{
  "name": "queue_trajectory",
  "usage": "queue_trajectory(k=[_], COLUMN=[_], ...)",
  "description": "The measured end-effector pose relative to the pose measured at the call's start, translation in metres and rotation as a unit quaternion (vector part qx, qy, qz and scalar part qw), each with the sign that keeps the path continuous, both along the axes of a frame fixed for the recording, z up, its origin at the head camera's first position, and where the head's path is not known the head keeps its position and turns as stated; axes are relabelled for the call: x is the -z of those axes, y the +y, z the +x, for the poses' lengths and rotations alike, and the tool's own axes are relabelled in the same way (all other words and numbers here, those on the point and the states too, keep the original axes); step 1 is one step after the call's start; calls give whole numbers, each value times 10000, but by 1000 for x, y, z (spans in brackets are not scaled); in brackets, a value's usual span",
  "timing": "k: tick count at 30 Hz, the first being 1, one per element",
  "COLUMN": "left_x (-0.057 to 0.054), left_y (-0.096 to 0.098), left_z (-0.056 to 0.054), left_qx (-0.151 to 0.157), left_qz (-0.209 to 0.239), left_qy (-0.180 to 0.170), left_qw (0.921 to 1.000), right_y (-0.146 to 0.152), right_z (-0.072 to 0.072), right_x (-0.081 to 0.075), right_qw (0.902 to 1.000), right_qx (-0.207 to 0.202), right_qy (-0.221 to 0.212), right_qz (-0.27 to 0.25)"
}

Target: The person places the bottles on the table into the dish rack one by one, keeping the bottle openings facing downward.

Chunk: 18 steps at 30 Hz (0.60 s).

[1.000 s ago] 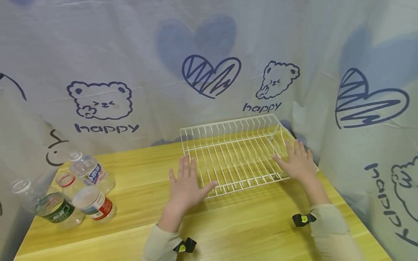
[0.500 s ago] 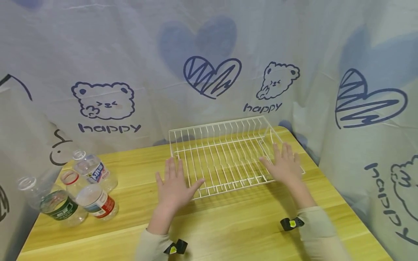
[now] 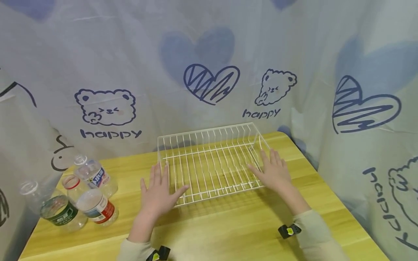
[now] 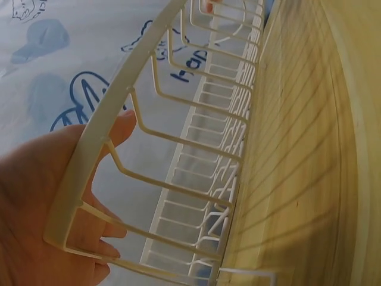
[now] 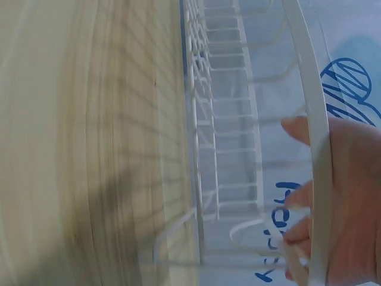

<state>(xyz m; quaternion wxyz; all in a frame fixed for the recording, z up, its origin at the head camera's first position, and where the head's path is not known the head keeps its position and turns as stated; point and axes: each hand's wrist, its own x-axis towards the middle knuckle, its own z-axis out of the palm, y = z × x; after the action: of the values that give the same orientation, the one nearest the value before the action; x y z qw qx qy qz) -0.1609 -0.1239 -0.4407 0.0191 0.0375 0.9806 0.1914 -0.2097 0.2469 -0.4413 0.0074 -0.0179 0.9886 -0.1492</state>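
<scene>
Fingers (image 3: 157, 175) straight and spread, left hand (image 3: 158, 195) and right hand (image 3: 275, 174) span near corners of the white rack (image 3: 205, 129).

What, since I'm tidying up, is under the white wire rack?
Wooden tabletop shows through the white wire rack. Slivers behind its wires, and patches at the near corners behind the left hand and right hand, can't be seen from above.

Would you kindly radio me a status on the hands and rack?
Left hand at left end of white rack. Right hand at its right end. Three bottles off left, apparently not in the way.
</scene>
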Motion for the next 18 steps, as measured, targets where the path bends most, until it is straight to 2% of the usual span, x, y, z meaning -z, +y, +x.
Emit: queue_trajectory(k=[5, 9, 18], left_x=[-2, -3, -4], left_y=[-18, -28, -41], left_z=[2, 2, 2], left_qx=[-25, 11, -16], left_qz=[-137, -260, -76], left_qy=[-17, -10, 133], left_qw=[9999, 9997, 9999], right_y=[2, 5, -5], right_z=[0, -1, 0], right_x=[0, 5, 7], right_qw=[9984, 9964, 9958], right_qx=[-534, -780, -856], right_qy=[181, 315, 312], right_qz=[86, 115, 17])
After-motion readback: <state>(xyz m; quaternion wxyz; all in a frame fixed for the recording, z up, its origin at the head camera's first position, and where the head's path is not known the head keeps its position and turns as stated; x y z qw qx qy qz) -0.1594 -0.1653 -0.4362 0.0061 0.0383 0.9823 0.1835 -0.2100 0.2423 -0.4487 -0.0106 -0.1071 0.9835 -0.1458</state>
